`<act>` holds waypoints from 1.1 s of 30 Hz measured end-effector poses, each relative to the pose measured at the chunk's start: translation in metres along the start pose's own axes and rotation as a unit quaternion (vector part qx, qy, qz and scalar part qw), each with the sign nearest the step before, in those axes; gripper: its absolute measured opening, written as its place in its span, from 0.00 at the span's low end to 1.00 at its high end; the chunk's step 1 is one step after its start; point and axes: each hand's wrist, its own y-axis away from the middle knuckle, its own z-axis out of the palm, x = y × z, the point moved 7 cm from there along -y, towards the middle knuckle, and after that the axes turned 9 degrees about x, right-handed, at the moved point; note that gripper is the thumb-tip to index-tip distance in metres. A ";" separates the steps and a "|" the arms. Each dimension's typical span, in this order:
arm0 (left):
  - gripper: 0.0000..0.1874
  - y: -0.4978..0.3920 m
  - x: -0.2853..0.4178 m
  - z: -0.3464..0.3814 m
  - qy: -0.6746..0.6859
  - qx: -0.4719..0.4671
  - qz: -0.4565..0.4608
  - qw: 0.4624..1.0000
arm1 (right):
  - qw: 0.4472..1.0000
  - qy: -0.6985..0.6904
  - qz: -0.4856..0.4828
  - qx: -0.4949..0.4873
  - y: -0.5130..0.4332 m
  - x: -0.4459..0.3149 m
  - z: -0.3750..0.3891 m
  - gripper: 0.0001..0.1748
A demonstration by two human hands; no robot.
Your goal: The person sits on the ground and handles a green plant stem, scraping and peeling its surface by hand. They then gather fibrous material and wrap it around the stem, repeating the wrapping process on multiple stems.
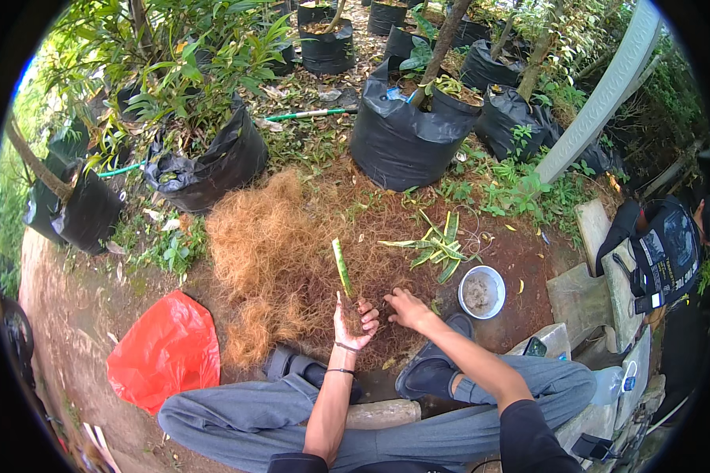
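My left hand [358, 322] holds a snake plant leaf cutting [341, 267] upright, with brown fibre bunched around its base in the palm. Just to the right, my right hand [407, 307] hovers over or touches the loose dark fibre on the ground, its fingers bent and apart; I see nothing in it. A big heap of coconut-like fibre [266, 230] spreads ahead and to the left. More yellow-edged snake plant leaves [441, 243] lie in a pile beyond my right hand. Beside them stands a white plastic bowl [481, 292] with greyish matter inside.
A red plastic bag [168, 352] lies at left. Black planter bags [411, 133] with trees line the far side, near a green hose [313, 114] and a pale post [603, 88]. At right are concrete blocks [580, 295], a backpack [662, 260], a phone [534, 347] and a water bottle [608, 384].
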 end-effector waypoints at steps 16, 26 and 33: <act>0.29 0.000 -0.004 -0.001 -0.001 -0.009 -0.016 1.000 | 0.972 -0.218 0.041 0.079 -0.012 0.009 -0.116 0.11; 0.29 -0.002 -0.012 -0.004 -0.010 -0.012 -0.026 1.000 | 0.972 -0.218 -0.016 0.083 -0.019 -0.013 -0.141 0.10; 0.30 -0.002 -0.012 -0.003 0.006 -0.033 -0.031 0.999 | 0.970 -0.224 -0.011 0.090 -0.017 -0.010 -0.155 0.10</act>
